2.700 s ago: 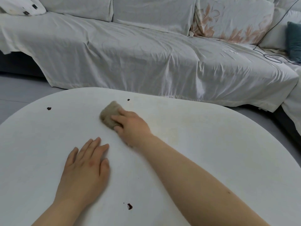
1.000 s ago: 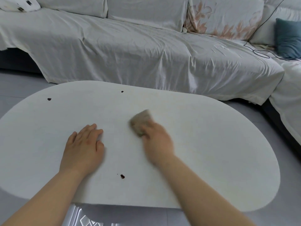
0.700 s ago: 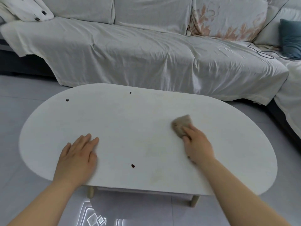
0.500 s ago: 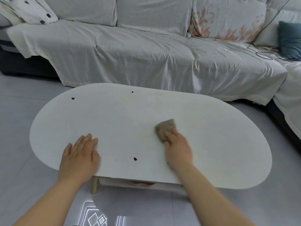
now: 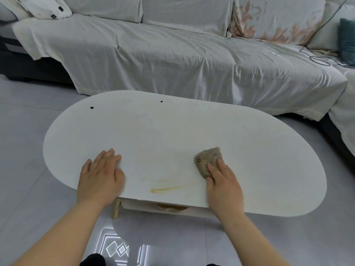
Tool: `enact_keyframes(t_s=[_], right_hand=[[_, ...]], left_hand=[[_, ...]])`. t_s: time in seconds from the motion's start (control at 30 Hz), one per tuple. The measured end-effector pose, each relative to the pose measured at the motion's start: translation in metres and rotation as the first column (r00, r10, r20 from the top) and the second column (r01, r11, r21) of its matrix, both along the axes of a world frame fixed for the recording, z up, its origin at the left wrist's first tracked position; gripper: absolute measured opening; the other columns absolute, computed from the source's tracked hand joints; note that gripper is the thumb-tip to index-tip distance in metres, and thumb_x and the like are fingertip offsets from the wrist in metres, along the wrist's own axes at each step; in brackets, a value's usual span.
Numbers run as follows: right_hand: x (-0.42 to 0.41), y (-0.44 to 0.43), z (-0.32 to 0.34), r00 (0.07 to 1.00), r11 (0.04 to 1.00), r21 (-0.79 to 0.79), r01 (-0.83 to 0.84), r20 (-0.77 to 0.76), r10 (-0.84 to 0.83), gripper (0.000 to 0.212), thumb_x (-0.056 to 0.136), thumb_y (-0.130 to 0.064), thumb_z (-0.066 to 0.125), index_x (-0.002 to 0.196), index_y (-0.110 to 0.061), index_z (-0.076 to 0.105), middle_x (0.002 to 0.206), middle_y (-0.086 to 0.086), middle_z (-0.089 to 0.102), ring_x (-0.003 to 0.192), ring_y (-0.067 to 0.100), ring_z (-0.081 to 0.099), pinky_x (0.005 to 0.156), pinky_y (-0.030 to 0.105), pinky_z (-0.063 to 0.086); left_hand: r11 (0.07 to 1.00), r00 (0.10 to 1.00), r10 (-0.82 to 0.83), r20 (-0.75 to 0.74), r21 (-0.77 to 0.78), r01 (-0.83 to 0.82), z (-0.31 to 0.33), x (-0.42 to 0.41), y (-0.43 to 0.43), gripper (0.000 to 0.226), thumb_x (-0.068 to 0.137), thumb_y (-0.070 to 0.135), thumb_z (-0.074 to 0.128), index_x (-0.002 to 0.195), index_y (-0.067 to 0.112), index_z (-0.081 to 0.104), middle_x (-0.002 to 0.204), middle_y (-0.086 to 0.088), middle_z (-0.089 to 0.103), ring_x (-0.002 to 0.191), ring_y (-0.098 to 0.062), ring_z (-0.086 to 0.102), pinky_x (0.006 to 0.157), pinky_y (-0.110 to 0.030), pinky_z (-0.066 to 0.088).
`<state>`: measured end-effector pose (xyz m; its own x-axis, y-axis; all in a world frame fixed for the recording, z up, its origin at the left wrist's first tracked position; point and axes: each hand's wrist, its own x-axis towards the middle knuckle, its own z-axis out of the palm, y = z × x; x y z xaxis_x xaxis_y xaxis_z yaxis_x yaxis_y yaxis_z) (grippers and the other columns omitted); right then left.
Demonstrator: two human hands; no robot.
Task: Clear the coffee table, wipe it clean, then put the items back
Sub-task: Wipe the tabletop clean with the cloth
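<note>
The white oval coffee table (image 5: 249,143) fills the middle of the head view. My right hand (image 5: 223,181) presses a small brown cloth (image 5: 206,160) flat against the tabletop near its front right, fingers lying over the cloth's near edge. My left hand (image 5: 99,177) rests palm down on the front left of the table, fingers spread, holding nothing. A yellowish smear (image 5: 165,189) runs along the front edge between the hands. Two dark spots sit near the far edge, one spot (image 5: 91,107) at the left and a smaller spot (image 5: 161,101) in the middle.
A sofa under a white sheet (image 5: 172,60) runs along the far side of the table, with a floral cushion (image 5: 276,18) and a black cable (image 5: 318,60) at the right. A lower shelf (image 5: 169,208) under the table holds something tan. Grey tiled floor surrounds the table.
My right hand has slid the cloth across the tabletop, right, then left, then right again. The dark spot near the front edge is gone and a yellowish smear lies there. The left hand stayed put.
</note>
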<state>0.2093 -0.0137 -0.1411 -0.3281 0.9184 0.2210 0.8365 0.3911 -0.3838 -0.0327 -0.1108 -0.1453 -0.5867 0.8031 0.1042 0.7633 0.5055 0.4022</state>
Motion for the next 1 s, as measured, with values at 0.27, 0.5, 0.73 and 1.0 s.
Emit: enact_keyframes(t_s=[0.27,0.5,0.73,1.0], right_hand=[[-0.057,-0.062,0.017,0.880,0.888,-0.003,-0.459,0.137,0.455,0.038,0.053,-0.033,0.074,0.091,-0.030,0.073,0.104,-0.004,0.074,0.092,0.014,0.071,0.072,0.026,0.059],[0.042,-0.028,0.011,0.981,0.991,-0.011,-0.137,0.139,0.137,0.037,0.083,-0.009,0.061,0.120,-0.017,0.060,0.139,0.007,0.048,0.129,0.026,0.045,0.105,0.028,0.033],[-0.057,-0.067,0.020,0.943,0.966,0.006,-0.258,0.218,0.251,0.045,0.039,-0.037,0.084,0.082,-0.028,0.076,0.095,-0.002,0.076,0.084,0.015,0.072,0.068,0.023,0.058],[0.006,-0.041,0.014,0.935,0.941,-0.033,-0.337,0.108,0.339,0.042,0.061,-0.015,0.077,0.103,-0.017,0.070,0.114,0.012,0.069,0.100,0.030,0.067,0.075,0.036,0.056]], left_hand=[[1.000,1.000,-0.011,-0.010,-0.004,0.011,0.000,0.000,0.000,0.042,0.087,0.018,0.038,0.129,0.016,0.039,0.149,-0.001,0.029,0.139,-0.015,0.018,0.111,-0.032,0.005],[1.000,1.000,-0.004,-0.013,0.005,0.004,-0.002,0.000,0.000,0.042,0.087,0.018,0.038,0.129,0.016,0.041,0.148,-0.002,0.031,0.139,-0.016,0.020,0.112,-0.034,0.005],[1.000,1.000,-0.002,0.000,-0.005,0.002,0.000,0.000,0.000,0.042,0.087,0.018,0.037,0.129,0.016,0.041,0.148,-0.002,0.030,0.139,-0.016,0.019,0.113,-0.035,0.006],[1.000,1.000,-0.010,0.004,0.007,0.010,0.000,0.000,-0.001,0.041,0.087,0.015,0.038,0.127,0.015,0.043,0.147,-0.004,0.033,0.138,-0.018,0.022,0.112,-0.036,0.007]])
